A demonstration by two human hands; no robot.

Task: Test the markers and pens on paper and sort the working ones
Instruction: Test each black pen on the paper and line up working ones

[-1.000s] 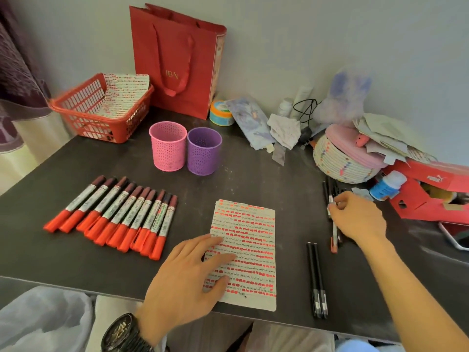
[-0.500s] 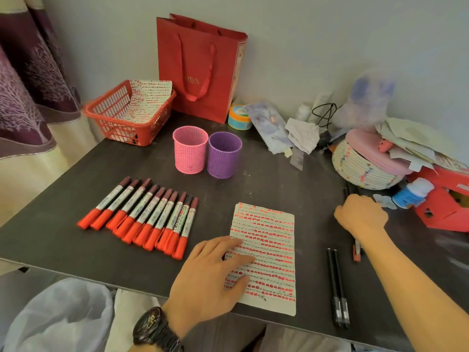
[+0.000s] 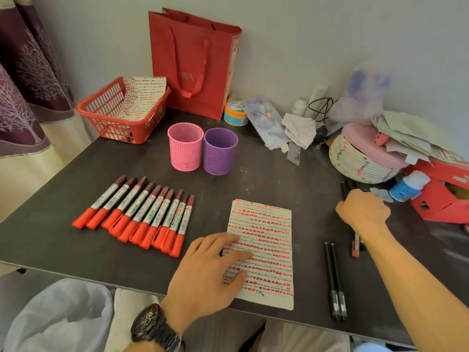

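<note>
Orange-capped markers (image 3: pixel 137 214), paper (image 3: pixel 264 252) striped with orange dashes, pink cup (image 3: pixel 185 147), purple cup (image 3: pixel 219 151), red basket (image 3: pixel 119 115), dark grey surface (image 3: pixel 266 179).

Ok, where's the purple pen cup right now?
In the head view the purple pen cup stands upright mid-table, immediately right of the pink cup, in front of the red gift bag and beyond the test paper.

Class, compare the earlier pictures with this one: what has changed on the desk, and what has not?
The right hand has curled from a fingertip pinch into a fist over the pens; any grip is hidden. The left hand stays flat on the paper; the markers have not moved.
</note>
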